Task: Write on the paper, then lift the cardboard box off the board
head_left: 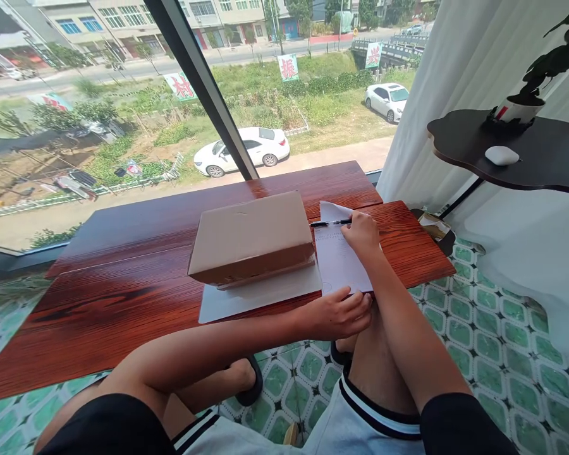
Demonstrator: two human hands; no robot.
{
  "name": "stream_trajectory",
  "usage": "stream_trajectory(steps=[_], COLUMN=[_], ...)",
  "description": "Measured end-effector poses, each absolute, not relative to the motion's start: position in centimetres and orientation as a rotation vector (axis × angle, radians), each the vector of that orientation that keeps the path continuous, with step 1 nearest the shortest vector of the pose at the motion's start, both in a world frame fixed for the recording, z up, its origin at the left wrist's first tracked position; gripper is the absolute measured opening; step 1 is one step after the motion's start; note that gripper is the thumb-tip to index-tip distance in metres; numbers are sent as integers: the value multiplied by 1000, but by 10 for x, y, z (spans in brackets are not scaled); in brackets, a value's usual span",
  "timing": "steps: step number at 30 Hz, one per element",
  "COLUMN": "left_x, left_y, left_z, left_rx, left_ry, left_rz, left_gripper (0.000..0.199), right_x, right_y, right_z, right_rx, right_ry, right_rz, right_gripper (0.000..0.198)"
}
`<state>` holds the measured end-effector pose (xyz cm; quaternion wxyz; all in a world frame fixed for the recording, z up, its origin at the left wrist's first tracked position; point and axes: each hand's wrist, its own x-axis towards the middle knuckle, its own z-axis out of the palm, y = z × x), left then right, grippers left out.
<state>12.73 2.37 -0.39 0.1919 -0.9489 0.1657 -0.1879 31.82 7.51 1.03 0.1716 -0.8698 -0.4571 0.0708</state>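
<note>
At the right of centre, on the table edge:
Right hand: the right hand (361, 235) is curled around a black pen (330, 223), fingers pinched on its rear end; the pen lies almost level, its tip pointing left toward the box.
Left hand: the left hand (337, 312) sits at the near edge of the table, below centre, fingers drawn together and pressing down the bottom corner of the sheet, thumb on top of the paper.
Paper: a white sheet of paper (336, 259) with faint printed lines lies flat between the two hands, its far corner lifted and folded up behind the pen.
Box: a closed brown cardboard box (251, 236) stands just left of the sheet, at the centre of the frame, tilted a little, its right side touching the paper's left edge.
Under the box: a white flat envelope (246, 298) sticks out toward the near edge.
Table: a red-brown wooden table (118, 297) runs from lower left to centre right.
Floor: green patterned tiles (483, 335) show at lower right, with the person's knees and dark slippers under the table.
Upper right: a dark shelf (545, 158) carries a small white case (501, 155) and a potted plant (526, 104).
Upper half: a window (203, 82) looks onto parked white cars and a road.
</note>
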Motion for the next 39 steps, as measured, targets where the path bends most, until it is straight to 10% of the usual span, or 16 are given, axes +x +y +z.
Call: stream_trajectory(steps=[39], left_x=[-14], left_y=[40], left_z=[-7], left_rx=[-2856], left_ry=[88], left_rz=[-548], left_gripper=[6], right_x=[314], right_y=[78], right_z=[20], right_rx=[-2768], right_ry=[-1068], right_rz=[-58], right_gripper=[38])
